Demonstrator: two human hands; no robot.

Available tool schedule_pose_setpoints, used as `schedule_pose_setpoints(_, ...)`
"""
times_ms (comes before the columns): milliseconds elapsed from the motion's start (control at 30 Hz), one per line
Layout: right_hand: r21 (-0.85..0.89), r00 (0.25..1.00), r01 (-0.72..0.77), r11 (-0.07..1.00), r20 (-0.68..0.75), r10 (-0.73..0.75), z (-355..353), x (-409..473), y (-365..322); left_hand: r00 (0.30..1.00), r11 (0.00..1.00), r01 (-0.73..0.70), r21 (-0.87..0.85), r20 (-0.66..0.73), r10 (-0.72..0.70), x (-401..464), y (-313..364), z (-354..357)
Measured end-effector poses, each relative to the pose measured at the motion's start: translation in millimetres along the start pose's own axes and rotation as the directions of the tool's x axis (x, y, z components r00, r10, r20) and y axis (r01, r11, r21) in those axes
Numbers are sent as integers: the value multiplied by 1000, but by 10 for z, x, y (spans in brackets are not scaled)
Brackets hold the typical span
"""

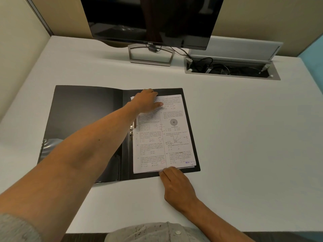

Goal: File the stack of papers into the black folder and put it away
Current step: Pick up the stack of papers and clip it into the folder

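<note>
The black folder [87, 109] lies open and flat on the white desk. A stack of printed papers [164, 137] rests on its right half, beside a metal clip [131, 131] near the spine. My left hand [146, 102] reaches across and presses flat on the stack's top left corner, fingers spread. My right hand [174, 180] lies at the stack's near edge, fingertips touching the paper's bottom edge and the folder's lower rim. Neither hand grips anything.
A Dell monitor [150, 20] on a silver stand [151, 55] stands at the back of the desk [244, 137]. An open cable tray [230, 68] with black cords is sunk into the desk at the back right. Partition walls close the left and back.
</note>
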State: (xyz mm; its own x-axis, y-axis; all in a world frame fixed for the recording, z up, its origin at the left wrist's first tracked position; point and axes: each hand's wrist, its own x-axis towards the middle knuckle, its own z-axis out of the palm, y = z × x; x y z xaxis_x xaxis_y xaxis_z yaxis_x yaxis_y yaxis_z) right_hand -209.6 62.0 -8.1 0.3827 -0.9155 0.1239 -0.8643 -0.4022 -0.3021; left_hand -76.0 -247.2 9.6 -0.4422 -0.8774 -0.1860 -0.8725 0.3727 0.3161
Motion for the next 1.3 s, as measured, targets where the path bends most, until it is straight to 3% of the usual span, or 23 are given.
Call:
schedule_pose_setpoints(600,-46,999,53,998,15,-52,25,-40,59,1000,1000,-5,11,18,5,23,6,-26)
schedule_pose_setpoints(967,-38,986,-142,989,-95,138,-138,-249,391,1000,998,-14,56,-4,15,106,192,18)
schedule_pose_setpoints(1300,-62,991,-123,990,-66,119,-150,-260,464,1000,999,-23,36,18,22,173,306,36)
